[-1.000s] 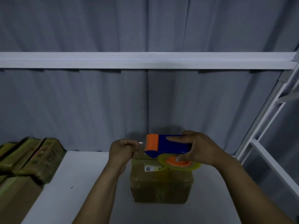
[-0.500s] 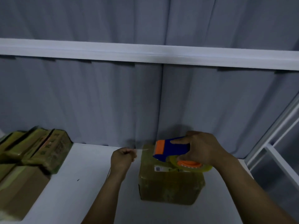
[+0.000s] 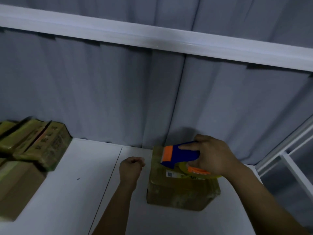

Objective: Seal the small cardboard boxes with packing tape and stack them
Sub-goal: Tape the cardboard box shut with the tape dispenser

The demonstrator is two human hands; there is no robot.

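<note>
A small cardboard box wrapped in yellowish tape stands on the white table near the back wall. My right hand grips a blue and orange tape dispenser and holds it on the box's top, its orange blade end toward the left. The yellowish tape roll lies flat under my palm. My left hand is curled into a fist just left of the box's top edge, pinching the tape's free end, which is barely visible in the dim light.
Several taped boxes lie stacked at the left on a larger brown carton. A white shelf beam runs overhead before grey curtains. A white metal rack frame stands at the right.
The dispenser has come down from above the box onto its top. My left hand has dropped lower with the tape end, beside the box's left edge. The view has tilted down and left.
</note>
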